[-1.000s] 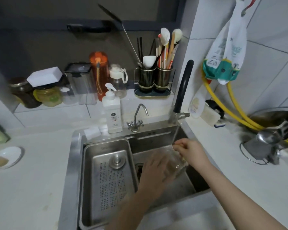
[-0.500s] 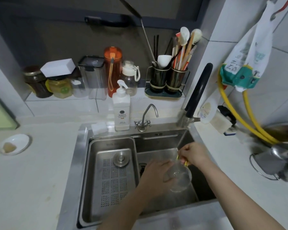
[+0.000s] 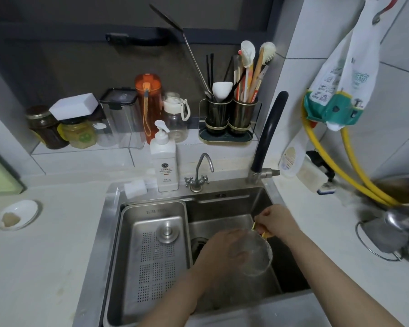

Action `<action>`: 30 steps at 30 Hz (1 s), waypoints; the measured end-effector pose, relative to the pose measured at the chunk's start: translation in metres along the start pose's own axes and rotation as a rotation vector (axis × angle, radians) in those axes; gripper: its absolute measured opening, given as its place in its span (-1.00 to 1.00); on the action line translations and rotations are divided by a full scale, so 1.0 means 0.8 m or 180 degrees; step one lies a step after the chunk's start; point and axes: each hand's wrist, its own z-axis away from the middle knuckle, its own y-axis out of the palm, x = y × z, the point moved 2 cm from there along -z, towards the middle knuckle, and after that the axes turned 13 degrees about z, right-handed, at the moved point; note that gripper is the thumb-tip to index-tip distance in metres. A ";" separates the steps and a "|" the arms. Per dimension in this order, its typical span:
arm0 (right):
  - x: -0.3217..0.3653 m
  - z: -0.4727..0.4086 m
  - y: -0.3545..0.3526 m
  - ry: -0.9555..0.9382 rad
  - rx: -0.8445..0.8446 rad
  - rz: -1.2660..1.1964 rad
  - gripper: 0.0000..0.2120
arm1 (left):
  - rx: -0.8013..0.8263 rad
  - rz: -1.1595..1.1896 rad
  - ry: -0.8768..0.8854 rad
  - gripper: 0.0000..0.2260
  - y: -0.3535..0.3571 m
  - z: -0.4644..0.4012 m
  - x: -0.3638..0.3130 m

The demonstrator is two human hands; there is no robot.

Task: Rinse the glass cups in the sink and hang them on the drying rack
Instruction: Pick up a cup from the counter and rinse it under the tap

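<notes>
nearest us, our left hand (image 3: 224,250) reaches into the mouth of the clear glass cup with a yellow handle (image 3: 255,254), though blur keeps us from telling how its fingers lie. our right hand (image 3: 275,223) pinches the yellow handle. a second ago the cup lay low and nearly hidden between our hands; now it has come up and tilted so its round open mouth faces up at us over the right basin of the stainless steel sink (image 3: 113,232). we judge the rinse is well along, with hanging not yet begun; no drying rack is in view. the cup looks thin-walled, transparent and wet, likely slippery. further back, the black-sleeved tap (image 3: 267,138) stands at the sink's far right corner; we cannot make out water from it. beyond, a white pump soap bottle (image 3: 164,161) sits on the pale tabletop (image 3: 45,267).
</notes>
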 end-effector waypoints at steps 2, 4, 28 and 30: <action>-0.007 -0.001 -0.002 -0.0049 -0.0029 -0.0050 -0.83 | 0.0005 -0.0030 0.0013 -0.56 0.003 -0.003 0.002; -0.017 -0.002 -0.001 -0.0184 -0.0017 -0.0259 -0.86 | -0.0035 0.0306 -0.0114 -0.54 0.006 -0.003 0.003; -0.096 -0.166 -0.056 -0.0295 -0.0413 -0.2283 -0.69 | -0.1353 0.1775 -0.0908 -0.05 0.018 -0.083 0.003; -0.094 -0.202 -0.058 -0.0221 -0.0571 -0.1914 -0.60 | -0.1408 0.1696 -0.0865 -0.07 0.016 -0.086 0.002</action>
